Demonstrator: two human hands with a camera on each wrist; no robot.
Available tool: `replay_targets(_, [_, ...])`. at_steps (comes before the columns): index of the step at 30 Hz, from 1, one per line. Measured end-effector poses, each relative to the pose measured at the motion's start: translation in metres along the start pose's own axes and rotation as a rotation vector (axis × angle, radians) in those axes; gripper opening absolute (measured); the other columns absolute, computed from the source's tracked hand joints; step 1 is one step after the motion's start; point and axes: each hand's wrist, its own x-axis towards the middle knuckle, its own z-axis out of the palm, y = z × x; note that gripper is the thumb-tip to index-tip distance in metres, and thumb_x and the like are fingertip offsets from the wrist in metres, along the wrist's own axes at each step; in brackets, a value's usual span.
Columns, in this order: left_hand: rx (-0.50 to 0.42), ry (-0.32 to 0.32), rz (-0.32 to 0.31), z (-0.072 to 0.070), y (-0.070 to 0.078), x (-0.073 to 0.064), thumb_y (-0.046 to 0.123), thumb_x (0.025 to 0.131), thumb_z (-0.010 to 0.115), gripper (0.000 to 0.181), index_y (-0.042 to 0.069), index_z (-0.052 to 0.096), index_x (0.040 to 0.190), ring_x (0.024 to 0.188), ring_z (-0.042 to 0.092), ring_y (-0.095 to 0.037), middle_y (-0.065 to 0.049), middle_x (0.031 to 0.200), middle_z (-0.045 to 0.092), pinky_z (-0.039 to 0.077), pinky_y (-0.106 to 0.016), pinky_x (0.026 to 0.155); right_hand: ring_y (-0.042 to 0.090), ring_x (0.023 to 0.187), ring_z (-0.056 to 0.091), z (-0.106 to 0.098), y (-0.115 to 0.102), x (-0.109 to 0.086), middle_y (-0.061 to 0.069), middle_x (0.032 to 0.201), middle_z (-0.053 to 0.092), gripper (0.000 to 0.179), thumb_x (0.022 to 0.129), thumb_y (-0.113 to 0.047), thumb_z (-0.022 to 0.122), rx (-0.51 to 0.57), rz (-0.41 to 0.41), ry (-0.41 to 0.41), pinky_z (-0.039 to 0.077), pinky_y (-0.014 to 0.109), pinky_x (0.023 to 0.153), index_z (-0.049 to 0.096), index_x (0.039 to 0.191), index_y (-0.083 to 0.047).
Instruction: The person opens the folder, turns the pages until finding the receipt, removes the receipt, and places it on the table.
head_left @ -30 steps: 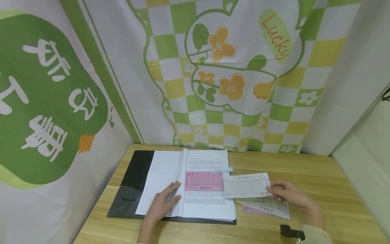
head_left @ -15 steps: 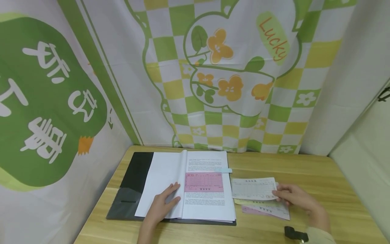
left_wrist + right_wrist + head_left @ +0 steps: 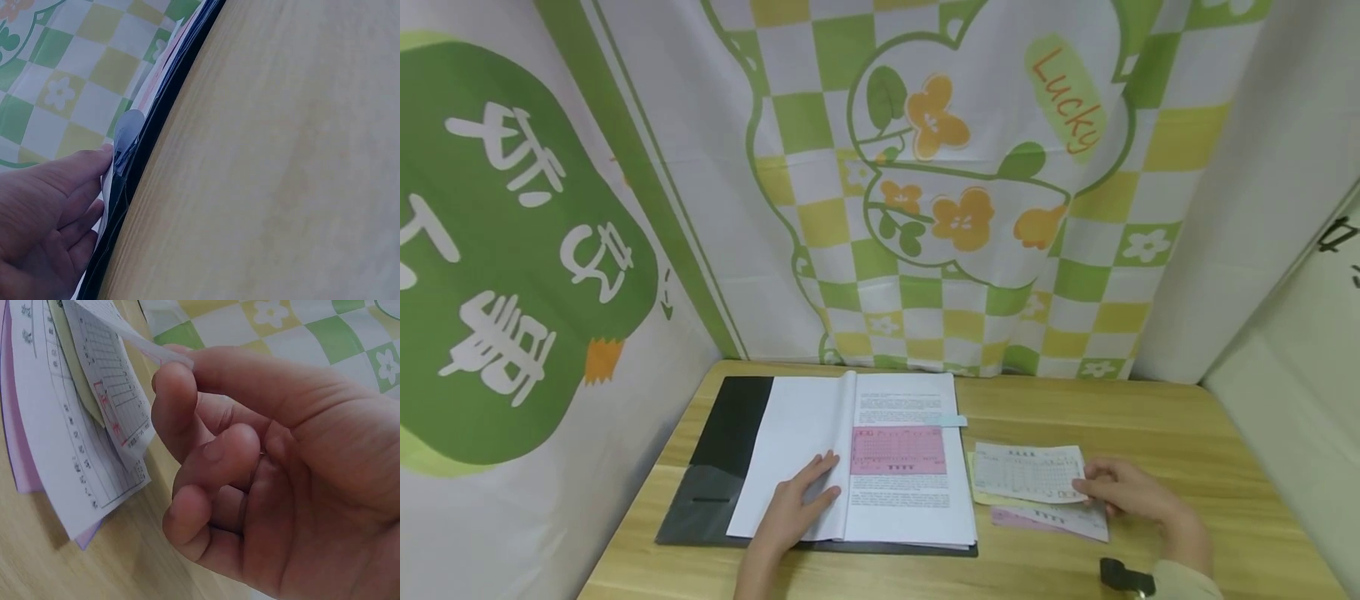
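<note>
My right hand (image 3: 1138, 496) pinches the right end of a white printed slip (image 3: 1030, 473) between thumb and forefinger. The slip lies over a small pile, covering part of a yellow slip (image 3: 977, 492); lower down, another white slip (image 3: 1084, 522) and a pink slip (image 3: 1022, 520) stick out. In the right wrist view the other fingers curl loosely beneath the pinched edge (image 3: 159, 353). My left hand (image 3: 793, 504) rests with extended fingers on the blank left page (image 3: 790, 425) of an open black folder (image 3: 737, 417), close to the fold.
A pink printed form (image 3: 898, 450) lies across the folder's printed right page (image 3: 902, 512). From that page's right edge sticks a light blue tab (image 3: 953, 421). The wooden table (image 3: 1187, 433) meets a patterned curtain (image 3: 925, 250) at the back.
My right hand has carried the white slip rightward, away from the folder's right page, and lowered it over the other slips. My left hand stays in place on the page.
</note>
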Motion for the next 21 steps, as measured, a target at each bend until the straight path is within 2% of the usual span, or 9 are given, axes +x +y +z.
replay_targets(9, [-0.003,-0.003,-0.009,0.001,-0.002,0.000,0.036,0.099,0.075,0.053,0.021,0.063,0.149,0.152,0.040,-0.039,-0.010,0.160,0.050,0.034,-0.063,0.122,0.009,0.058,0.050,-0.003,0.010,-0.002,-0.001,0.069,0.055,0.018,0.104,-0.018,0.066,-0.014,0.019,0.010,0.042,0.020,0.053,0.058,0.097,-0.002])
replay_targets(16, [-0.006,-0.001,-0.030,0.002,-0.001,0.001,0.034,0.099,0.075,0.053,0.022,0.062,0.149,0.153,0.039,-0.037,-0.009,0.161,0.049,0.033,-0.062,0.122,0.009,0.059,0.051,-0.003,0.008,-0.005,0.000,0.070,0.055,0.018,0.103,-0.017,0.066,-0.029,0.031,0.013,0.043,0.020,0.054,0.057,0.095,-0.003])
replay_targets(21, [0.000,-0.004,-0.019,0.001,0.000,0.001,0.034,0.099,0.075,0.053,0.020,0.062,0.150,0.152,0.039,-0.039,-0.011,0.160,0.050,0.034,-0.063,0.121,0.008,0.059,0.050,-0.003,0.008,-0.006,-0.001,0.071,0.056,0.018,0.102,-0.015,0.065,-0.026,0.040,0.001,0.042,0.018,0.053,0.056,0.093,-0.003])
